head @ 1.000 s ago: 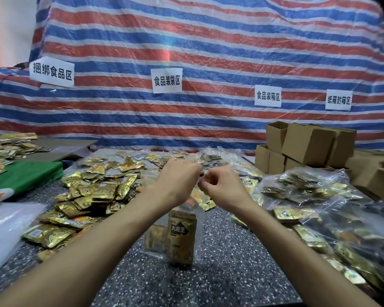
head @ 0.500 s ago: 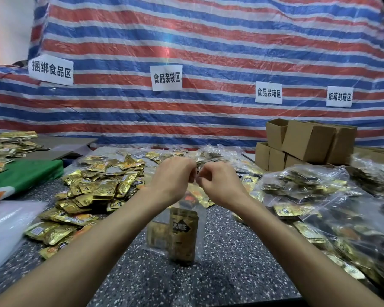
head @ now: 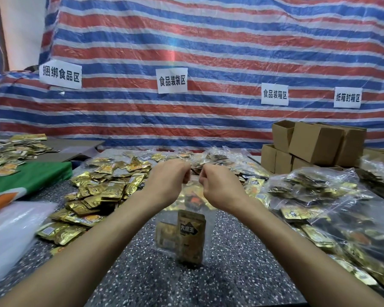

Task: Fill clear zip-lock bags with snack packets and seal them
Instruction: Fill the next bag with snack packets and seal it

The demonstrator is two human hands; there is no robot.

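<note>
We count two hands, one clear zip-lock bag [head: 186, 220] and two snack packets visible inside it. Our left hand [head: 166, 185] and right hand [head: 220, 187] are raised side by side with a small gap between them, the fingers of each curled in tight and pinching the top edge of the bag, which hangs down from them above the surface [head: 231, 273]. The bag is transparent and slightly glossy. In its lower part a brown-gold packet [head: 191, 238] with dark lettering stands upright, and a second gold packet [head: 165, 237] sits just beside it on the left. An orange and dark shape shows through the bag higher up, but we cannot tell what it is.

The surface is dark grey speckled with white. To the left lies a loose heap of gold packets [head: 102, 191], too many to count. To the right lies a pile of filled clear bags [head: 319, 196]. A green and orange sheet [head: 27, 180] lies at far left, with clear plastic [head: 11, 231] nearer us. At least five cardboard boxes [head: 313, 145] are stacked at the back right. Behind everything hangs a red, white and blue striped tarp [head: 208, 52] bearing four white paper signs [head: 172, 80] with Chinese characters.
</note>
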